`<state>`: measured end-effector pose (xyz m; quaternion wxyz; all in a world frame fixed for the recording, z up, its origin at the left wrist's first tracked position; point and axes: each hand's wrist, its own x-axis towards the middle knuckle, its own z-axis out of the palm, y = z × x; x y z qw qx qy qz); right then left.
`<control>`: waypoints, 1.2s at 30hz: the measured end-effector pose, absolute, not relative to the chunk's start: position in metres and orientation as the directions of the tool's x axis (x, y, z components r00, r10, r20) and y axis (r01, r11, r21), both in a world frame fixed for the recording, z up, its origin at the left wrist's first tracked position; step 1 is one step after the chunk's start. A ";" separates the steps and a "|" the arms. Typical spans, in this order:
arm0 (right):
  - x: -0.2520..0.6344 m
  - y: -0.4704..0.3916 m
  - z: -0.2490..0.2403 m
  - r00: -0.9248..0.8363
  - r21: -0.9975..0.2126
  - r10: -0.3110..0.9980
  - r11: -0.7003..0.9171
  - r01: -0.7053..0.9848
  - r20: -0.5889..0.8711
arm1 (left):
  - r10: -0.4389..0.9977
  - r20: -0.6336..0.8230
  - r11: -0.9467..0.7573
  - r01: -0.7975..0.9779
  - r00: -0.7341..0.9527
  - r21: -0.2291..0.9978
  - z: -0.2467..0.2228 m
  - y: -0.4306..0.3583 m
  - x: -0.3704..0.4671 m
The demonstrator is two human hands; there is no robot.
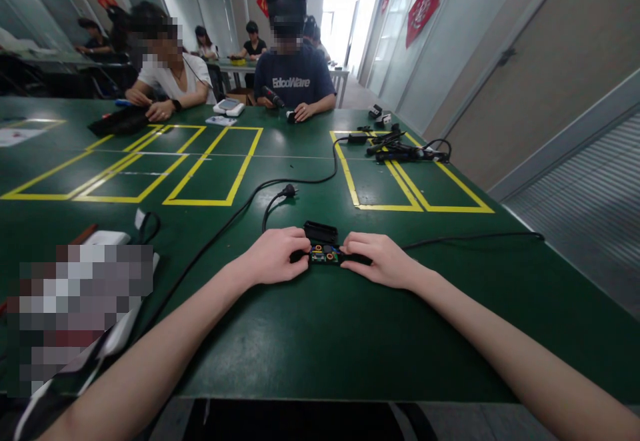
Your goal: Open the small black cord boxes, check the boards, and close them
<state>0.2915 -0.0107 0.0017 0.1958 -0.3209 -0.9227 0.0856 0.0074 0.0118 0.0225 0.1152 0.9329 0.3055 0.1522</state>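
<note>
In the head view, a power adapter (325, 254) with its housing open and its green circuit board showing lies in front of me on the green table. My left hand (274, 254) closes its fingers on the adapter's left end. At the right end, my right hand (377, 259) pinches with thumb and fingers where a cord joins. The black half-shell cover (321, 231) rests just behind the board, its hollow side showing. A short cord with a plug (287, 191) runs out from behind my left hand; another cord (475, 237) stretches away to the right. My fingertips partly hide both board ends.
A bundle of black adapters and cables (400, 147) lies at the back right among yellow tape outlines (233, 187). One long cord (255, 191) crosses the table. Blurred-out items (85, 294) lie at left. Across the table, two co-workers (295, 77) handle tools and parts.
</note>
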 end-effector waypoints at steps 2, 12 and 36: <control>0.291 -0.010 0.002 -0.734 -0.231 0.607 0.795 0.561 0.305 | 0.593 0.216 -0.799 0.533 0.776 0.279 0.023 0.012 0.008; 0.292 -0.005 0.003 -0.733 -0.179 0.549 0.832 0.525 0.402 | 0.580 0.278 -0.813 0.522 0.766 0.259 0.019 0.012 0.013; 0.278 -0.006 -0.009 -0.368 -0.733 0.850 0.516 0.443 0.377 | 0.592 0.341 -0.799 0.472 0.731 0.373 -0.001 0.015 0.012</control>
